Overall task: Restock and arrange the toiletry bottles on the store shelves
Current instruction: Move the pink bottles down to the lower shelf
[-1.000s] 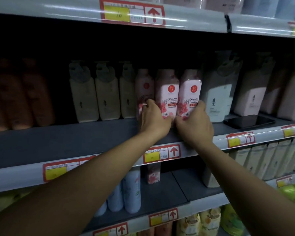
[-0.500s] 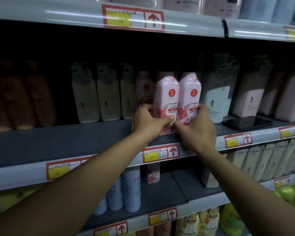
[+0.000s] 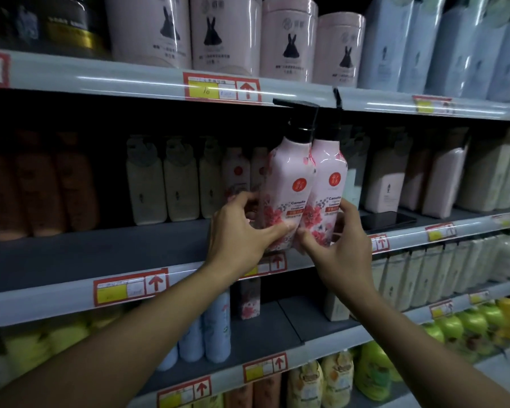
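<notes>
Two pink flowered pump bottles with black pumps stand side by side in front of the middle shelf [image 3: 100,254], lifted near its front edge. My left hand [image 3: 239,234] grips the base of the left pink bottle [image 3: 289,184]. My right hand [image 3: 339,240] grips the base of the right pink bottle [image 3: 329,184]. The bottles touch each other and lean slightly. More pink bottles of the same kind [image 3: 237,175] stand farther back on the shelf, partly hidden behind my left hand.
Beige pump bottles [image 3: 162,184] stand left of the pink ones, orange bottles [image 3: 39,187] farther left, pale bottles [image 3: 386,178] to the right. A dark flat phone [image 3: 386,220] lies on the shelf at right. Pink canisters [image 3: 289,36] fill the upper shelf; blue, green and yellow bottles fill the lower ones.
Both hands have pulled the two pink bottles forward and up from the back of the shelf to its front edge. The camera has tilted upward, showing the top shelf.
</notes>
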`<control>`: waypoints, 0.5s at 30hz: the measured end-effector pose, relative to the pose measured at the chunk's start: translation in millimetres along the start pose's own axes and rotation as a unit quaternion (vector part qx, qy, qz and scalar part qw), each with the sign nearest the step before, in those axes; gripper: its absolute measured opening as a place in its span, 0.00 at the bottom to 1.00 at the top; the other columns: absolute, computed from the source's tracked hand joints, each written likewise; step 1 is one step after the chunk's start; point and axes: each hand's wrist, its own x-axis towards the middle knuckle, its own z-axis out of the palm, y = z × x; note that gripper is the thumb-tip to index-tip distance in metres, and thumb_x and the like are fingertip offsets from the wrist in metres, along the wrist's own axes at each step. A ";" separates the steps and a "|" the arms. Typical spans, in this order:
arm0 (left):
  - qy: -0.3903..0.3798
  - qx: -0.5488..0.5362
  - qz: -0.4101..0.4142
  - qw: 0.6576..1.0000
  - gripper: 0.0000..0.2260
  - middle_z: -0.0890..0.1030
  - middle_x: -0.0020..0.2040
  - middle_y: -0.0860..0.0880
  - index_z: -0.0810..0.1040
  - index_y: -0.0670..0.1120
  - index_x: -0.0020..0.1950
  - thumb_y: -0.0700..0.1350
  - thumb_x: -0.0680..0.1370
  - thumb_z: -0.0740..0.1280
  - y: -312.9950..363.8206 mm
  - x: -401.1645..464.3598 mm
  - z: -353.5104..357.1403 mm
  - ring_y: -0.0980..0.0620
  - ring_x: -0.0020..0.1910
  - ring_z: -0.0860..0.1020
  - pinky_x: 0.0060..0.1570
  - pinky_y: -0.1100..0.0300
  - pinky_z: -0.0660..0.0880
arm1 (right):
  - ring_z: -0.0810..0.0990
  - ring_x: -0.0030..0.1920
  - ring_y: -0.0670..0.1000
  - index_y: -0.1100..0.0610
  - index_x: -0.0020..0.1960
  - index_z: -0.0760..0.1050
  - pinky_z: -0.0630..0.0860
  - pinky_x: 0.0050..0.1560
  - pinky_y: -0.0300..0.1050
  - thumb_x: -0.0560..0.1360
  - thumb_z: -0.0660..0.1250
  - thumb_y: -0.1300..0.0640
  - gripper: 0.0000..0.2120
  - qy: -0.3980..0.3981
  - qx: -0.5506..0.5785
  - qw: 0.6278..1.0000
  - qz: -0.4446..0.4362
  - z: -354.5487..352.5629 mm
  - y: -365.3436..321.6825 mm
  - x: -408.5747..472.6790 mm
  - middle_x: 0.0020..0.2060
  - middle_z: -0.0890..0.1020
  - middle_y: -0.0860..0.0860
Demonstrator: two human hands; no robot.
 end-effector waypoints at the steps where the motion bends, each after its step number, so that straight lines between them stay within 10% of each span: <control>1: -0.006 -0.004 0.000 1.000 0.31 0.85 0.49 0.61 0.80 0.56 0.60 0.66 0.61 0.80 2.6 -6.1 -0.7 0.66 0.46 0.82 0.48 0.59 0.83 | 0.82 0.47 0.36 0.45 0.69 0.67 0.83 0.49 0.49 0.69 0.80 0.45 0.34 0.004 0.001 1.000 -0.004 -5.5 -1.3 -5.7 0.47 0.83 0.39; 15: -0.091 -0.043 -0.036 0.994 0.26 0.86 0.50 0.62 0.82 0.57 0.60 0.61 0.64 0.80 -2.0 -112.8 7.4 0.67 0.46 0.83 0.49 0.58 0.84 | 0.83 0.49 0.38 0.46 0.69 0.68 0.84 0.44 0.48 0.68 0.81 0.48 0.35 -0.039 -0.027 0.999 0.007 -56.3 27.0 -103.4 0.52 0.81 0.37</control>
